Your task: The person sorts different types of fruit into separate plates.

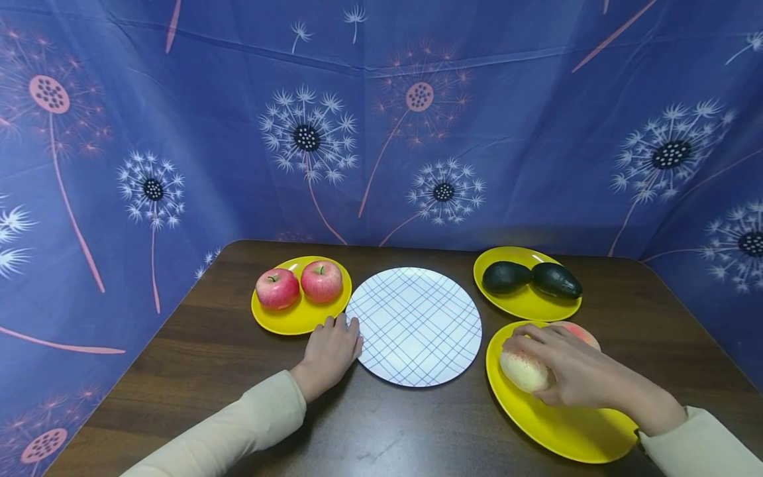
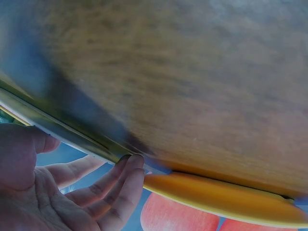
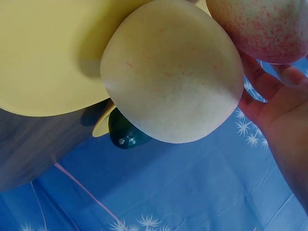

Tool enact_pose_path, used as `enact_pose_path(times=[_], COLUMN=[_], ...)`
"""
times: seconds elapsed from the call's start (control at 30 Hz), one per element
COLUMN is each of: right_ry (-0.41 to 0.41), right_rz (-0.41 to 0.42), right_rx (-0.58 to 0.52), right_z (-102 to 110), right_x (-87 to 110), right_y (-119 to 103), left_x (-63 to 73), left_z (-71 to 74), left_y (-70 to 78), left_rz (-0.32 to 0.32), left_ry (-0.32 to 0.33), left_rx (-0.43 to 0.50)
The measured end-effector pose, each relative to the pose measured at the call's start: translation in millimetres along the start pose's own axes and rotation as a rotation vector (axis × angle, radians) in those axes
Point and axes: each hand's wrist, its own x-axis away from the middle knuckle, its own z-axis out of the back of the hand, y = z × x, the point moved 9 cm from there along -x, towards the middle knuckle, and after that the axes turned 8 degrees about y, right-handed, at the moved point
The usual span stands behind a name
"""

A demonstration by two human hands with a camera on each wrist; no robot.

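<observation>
On the lower-right yellow plate (image 1: 560,430), my right hand (image 1: 572,371) grips a pale, red-speckled peach (image 1: 524,371) from above. That peach (image 3: 267,29) shows at the upper right of the right wrist view, against the fingers. A second peach (image 3: 173,72) fills the middle of that view; the head view shows only part of it behind my hand. At the left rim of a white plate (image 1: 417,331) with blue crossed lines, my left hand (image 1: 330,351) rests, fingertips touching the edge. The left wrist view shows the fingers (image 2: 122,192) slightly bent there.
Two red apples (image 1: 277,289) lie on a yellow plate (image 1: 292,323) just beyond my left hand. Two dark avocados (image 1: 507,277) sit on another yellow plate (image 1: 524,306) at the back right. Behind the brown table (image 1: 197,371) hangs a blue dandelion-print cloth (image 1: 381,132).
</observation>
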Motion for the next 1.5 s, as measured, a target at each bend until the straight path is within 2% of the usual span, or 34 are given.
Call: enact_pose_path(times=[0.27, 0.73, 0.9, 1.2, 1.5], right_ry=[0.028, 0.044, 0.081, 0.08, 0.207], right_rz=[0.023, 0.01, 0.016, -0.075, -0.066], right_rx=[0.011, 0.018, 0.027, -0.003, -0.008], right_z=[2, 2, 7, 14, 35], right_x=[1.2, 2.3, 2.2, 1.4, 6.2], right_y=[-2, 1, 0, 9, 16], left_x=[0.2, 0.4, 0.4, 0.3, 0.4], left_z=[-0.2, 2.7, 4.5, 5.5, 17.2], left_y=[0.1, 0.7, 0.4, -2.1, -5.9], left_rz=[0.003, -0.013, -0.014, -0.015, -0.023], left_ry=[-0.004, 0.021, 0.026, 0.008, 0.031], left_rx=[-0.001, -0.007, 0.007, 0.03, 0.059])
